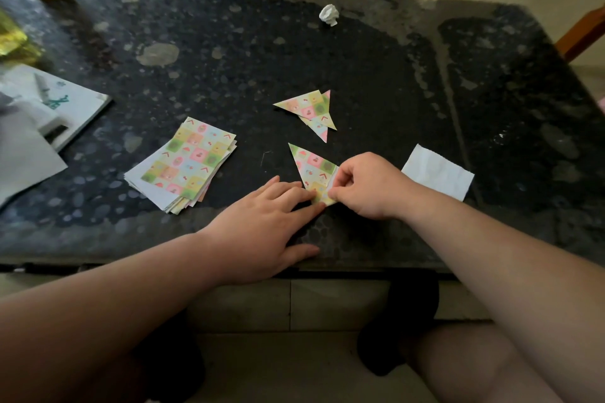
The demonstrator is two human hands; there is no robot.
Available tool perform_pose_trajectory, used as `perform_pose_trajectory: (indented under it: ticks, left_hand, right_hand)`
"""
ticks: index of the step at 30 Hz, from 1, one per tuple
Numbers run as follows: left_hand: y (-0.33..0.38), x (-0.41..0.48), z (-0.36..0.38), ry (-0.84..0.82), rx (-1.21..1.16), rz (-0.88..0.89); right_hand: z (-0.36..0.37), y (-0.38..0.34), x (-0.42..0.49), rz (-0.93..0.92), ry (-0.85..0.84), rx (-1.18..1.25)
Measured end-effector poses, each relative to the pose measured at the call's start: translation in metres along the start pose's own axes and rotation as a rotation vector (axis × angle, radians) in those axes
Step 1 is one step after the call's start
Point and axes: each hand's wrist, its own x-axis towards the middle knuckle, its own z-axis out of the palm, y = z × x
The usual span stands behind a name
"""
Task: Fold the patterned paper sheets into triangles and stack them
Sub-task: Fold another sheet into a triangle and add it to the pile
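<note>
**Figure: folding of one patterned sheet, head view.** Nearest the front edge of the counter [360, 75], the left hand [262, 222] lay flat, its fingers straight and close together. Their tips pressed on the near corner of the half-folded sheet [312, 170]. That sheet rested on the counter as a triangle with its apex toward 11 o'clock. The right hand [370, 186], at 3 o'clock of the sheet, had its fingers curled and pinched on the sheet's right edge near the same corner. The pile of unfolded sheets [186, 163] lay at 9 o'clock, well apart. A plain white paper [437, 175] lay at 3 o'clock, just beyond the right hand. Farther off, at 12 o'clock, the finished triangles [311, 111] sat overlapped but skewed (at least two; the exact count could not be told). A crumpled paper ball [329, 14] lay farthest, also near 12 o'clock.

**Risks, as judged:**
- If the left fingertips eased before the crease was run, the layers would probably slide and the edges mismatch.
- A hard pull by the pinching fingers could tear or curl the thin corner.
- The skewed stack might fan out further when another triangle landed on it.
</note>
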Motion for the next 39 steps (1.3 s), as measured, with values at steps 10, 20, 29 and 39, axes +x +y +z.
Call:
perform_pose_trajectory:
  ticks: [10, 20, 29, 39]
  left_hand:
    - [0.001, 0.0, 0.001, 0.02, 0.022, 0.003]
    - [0.001, 0.004, 0.001, 0.02, 0.045, -0.009]
    - [0.001, 0.005, 0.002, 0.001, 0.043, -0.019]
    - [0.012, 0.005, -0.005, -0.041, -0.028, -0.118]
  right_hand:
    - [0.001, 0.0, 0.002, 0.012, 0.009, -0.025]
    - [0.003, -0.001, 0.003, 0.007, 0.03, -0.04]
    - [0.003, 0.001, 0.002, -0.004, 0.024, -0.034]
    - [-0.004, -0.001, 0.0, 0.0, -0.016, -0.025]
